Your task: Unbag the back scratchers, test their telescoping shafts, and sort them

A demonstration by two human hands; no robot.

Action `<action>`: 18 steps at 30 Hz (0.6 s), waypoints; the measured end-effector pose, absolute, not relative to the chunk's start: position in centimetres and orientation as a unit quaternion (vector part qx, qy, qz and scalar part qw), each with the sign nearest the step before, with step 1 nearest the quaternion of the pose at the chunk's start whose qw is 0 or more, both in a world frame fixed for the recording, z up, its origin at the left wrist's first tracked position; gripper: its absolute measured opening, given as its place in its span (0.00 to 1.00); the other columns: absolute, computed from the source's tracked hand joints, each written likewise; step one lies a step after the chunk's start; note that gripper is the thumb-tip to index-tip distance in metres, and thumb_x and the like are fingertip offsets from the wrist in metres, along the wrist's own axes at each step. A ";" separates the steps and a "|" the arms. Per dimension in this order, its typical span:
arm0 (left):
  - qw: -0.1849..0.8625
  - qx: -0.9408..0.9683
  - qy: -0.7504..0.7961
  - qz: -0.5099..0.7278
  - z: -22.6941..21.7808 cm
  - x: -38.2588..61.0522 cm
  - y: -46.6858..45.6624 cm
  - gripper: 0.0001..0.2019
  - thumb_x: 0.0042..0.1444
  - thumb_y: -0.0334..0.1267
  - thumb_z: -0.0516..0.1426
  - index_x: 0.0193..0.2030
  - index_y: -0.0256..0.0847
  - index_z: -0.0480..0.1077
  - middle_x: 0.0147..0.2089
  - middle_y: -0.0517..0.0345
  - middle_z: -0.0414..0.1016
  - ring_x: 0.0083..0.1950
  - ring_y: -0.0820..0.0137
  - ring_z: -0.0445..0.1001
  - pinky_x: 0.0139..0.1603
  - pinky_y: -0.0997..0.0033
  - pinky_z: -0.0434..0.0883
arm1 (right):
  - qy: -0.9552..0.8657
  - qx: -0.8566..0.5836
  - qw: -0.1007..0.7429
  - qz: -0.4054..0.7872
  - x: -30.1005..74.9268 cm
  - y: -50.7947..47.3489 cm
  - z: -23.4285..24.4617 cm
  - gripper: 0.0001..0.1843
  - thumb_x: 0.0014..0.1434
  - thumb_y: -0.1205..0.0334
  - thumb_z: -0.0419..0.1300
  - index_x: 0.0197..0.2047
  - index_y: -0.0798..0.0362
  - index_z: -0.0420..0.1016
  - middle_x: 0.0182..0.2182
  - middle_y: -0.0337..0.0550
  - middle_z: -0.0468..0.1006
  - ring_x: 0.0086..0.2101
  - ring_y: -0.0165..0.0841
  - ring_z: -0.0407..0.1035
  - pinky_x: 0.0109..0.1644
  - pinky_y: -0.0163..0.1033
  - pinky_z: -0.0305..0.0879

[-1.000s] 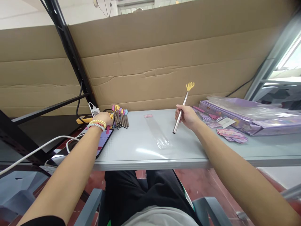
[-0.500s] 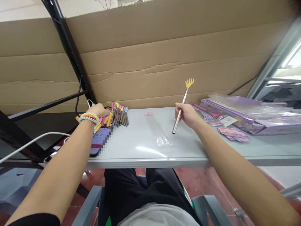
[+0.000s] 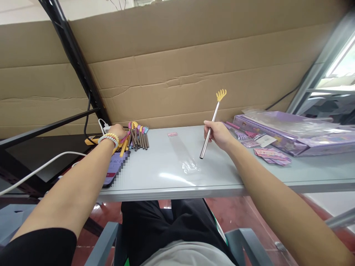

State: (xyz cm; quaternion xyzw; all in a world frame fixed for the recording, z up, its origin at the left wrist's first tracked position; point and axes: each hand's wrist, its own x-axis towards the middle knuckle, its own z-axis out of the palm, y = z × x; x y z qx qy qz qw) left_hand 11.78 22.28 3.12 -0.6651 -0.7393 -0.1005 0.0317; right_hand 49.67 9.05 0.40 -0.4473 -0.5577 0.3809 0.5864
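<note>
- Cardboard wall (image 3: 180, 66) backs the grey tabletop (image 3: 222, 170).
- My right hand (image 3: 217, 133) is closed round a back scratcher (image 3: 215, 110), held tilted above the tabletop with its yellow claw up.
- My left hand (image 3: 118, 131) rests on the scratcher pile (image 3: 138, 136); I cannot tell if it grips one.
- Between them a clear sleeve (image 3: 184, 155) lies empty, so I judge nothing is bagged yet.

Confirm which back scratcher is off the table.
The yellow-headed scratcher, gripped in the right hand; the rest lie in a bundle by the left hand.
</note>
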 end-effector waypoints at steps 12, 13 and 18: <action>0.046 -0.686 -0.726 -0.018 4.6 11.2 16.6 0.17 0.45 0.43 0.53 0.38 0.37 0.75 0.43 0.44 0.76 0.44 0.56 0.74 0.35 0.68 0.67 | -0.562 -0.460 0.577 0.373 49.5 8.7 0.6 0.20 0.55 0.57 0.54 0.14 0.54 0.62 0.10 0.37 0.58 0.13 0.25 0.54 0.17 0.33 0.51; 0.039 -0.681 -0.731 -0.002 4.4 10.9 16.1 0.17 0.45 0.43 0.53 0.37 0.36 0.75 0.42 0.43 0.77 0.42 0.56 0.74 0.33 0.68 0.67 | -0.562 -0.461 0.576 0.374 49.4 8.7 0.6 0.20 0.55 0.57 0.54 0.15 0.54 0.62 0.10 0.37 0.58 0.13 0.25 0.54 0.17 0.33 0.51; -0.018 -0.708 -0.706 0.030 3.3 9.9 14.6 0.16 0.45 0.50 0.52 0.23 0.40 0.72 0.29 0.51 0.75 0.32 0.61 0.74 0.29 0.68 0.64 | -0.565 -0.470 0.568 0.371 49.3 8.7 0.5 0.20 0.55 0.57 0.54 0.14 0.54 0.62 0.10 0.37 0.59 0.14 0.25 0.53 0.17 0.33 0.52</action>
